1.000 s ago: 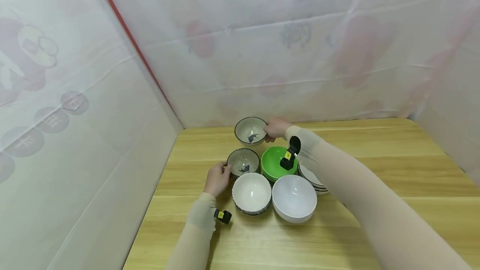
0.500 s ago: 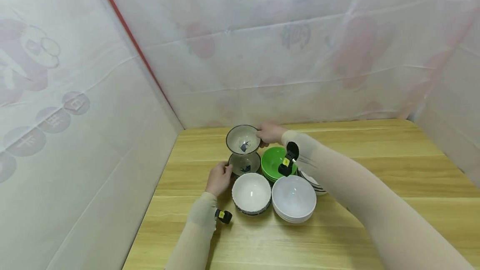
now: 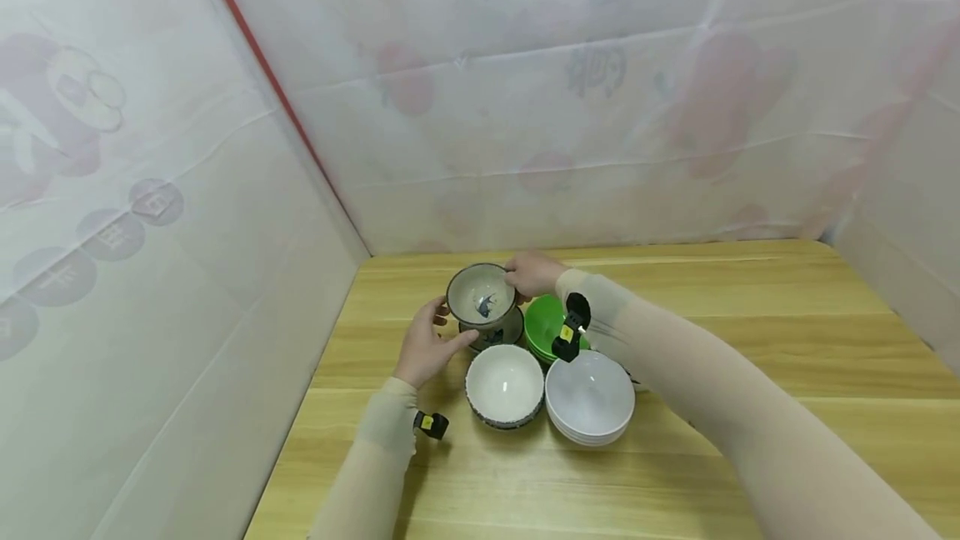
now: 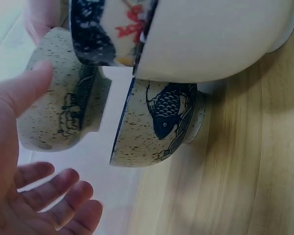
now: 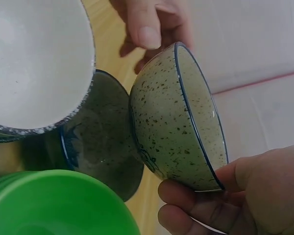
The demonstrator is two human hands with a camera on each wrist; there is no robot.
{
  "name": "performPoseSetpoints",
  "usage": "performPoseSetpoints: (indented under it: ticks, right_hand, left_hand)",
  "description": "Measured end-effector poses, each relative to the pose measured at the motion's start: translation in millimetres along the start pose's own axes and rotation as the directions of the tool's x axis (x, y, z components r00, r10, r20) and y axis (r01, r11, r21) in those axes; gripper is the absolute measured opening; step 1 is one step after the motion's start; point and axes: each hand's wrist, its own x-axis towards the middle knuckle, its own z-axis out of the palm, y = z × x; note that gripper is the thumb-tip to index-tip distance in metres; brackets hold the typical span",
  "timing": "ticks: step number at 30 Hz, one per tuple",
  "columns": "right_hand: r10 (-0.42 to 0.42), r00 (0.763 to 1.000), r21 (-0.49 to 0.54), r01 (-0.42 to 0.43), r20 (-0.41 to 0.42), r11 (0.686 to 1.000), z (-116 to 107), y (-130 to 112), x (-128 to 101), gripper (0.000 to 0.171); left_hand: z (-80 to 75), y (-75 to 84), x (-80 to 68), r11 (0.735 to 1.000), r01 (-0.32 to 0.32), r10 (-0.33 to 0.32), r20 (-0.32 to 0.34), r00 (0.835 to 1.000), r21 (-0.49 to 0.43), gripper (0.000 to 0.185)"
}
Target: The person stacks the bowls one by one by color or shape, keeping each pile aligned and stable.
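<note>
A speckled grey bowl [image 3: 482, 294] with a dark rim and a blue fish inside is in the air at the back left. At its right side my right hand [image 3: 534, 275] pinches the rim, thumb inside and fingers beneath, as the right wrist view shows. My left hand [image 3: 429, 346] is at the bowl's left, thumb and fingers spread apart; its thumb overlaps the bowl's side in the left wrist view. Directly under the raised bowl stands a matching speckled bowl [image 4: 154, 127] on the table, its outside printed with a fish. The raised bowl hides much of its inside.
In front stand a stack of white bowls with patterned outsides [image 3: 504, 386] and a stack of plain white bowls [image 3: 590, 397]. Green bowls [image 3: 543, 325] stand to the right, below my right wrist. My right sleeve covers most of another stack. White sheeting [image 3: 562, 207] borders the wooden table [image 3: 750, 315].
My right hand has brought the speckled bowl left and toward me, over the matching one. My left hand has let go of the lower bowl's rim and spread beside the raised one.
</note>
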Motion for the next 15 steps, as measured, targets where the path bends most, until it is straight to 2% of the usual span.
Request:
performPoseSetpoints:
  ticks: [3, 10, 15]
  right_hand:
    - [-0.006, 1.0, -0.044, 0.006, 0.002, 0.999, 5, -1, -1, 0.025]
    - [0.024, 1.0, -0.085, -0.025, -0.019, 0.996, 13, -3, -5, 0.026]
    - [0.03, 0.998, -0.147, -0.037, -0.053, 0.988, 15, -3, -6, 0.027]
  left_hand:
    - [0.7, -1.8, 1.6, 1.0, -0.024, 0.024, 0.007, 1.0, -0.016, 0.084]
    - [8.8, -8.8, 1.0, 1.0, 0.01, -0.01, -0.02, 1.0, 0.007, 0.079]
    - [12.6, -10.6, 0.1, 1.0, 0.002, -0.002, -0.03, 1.0, 0.009, 0.078]
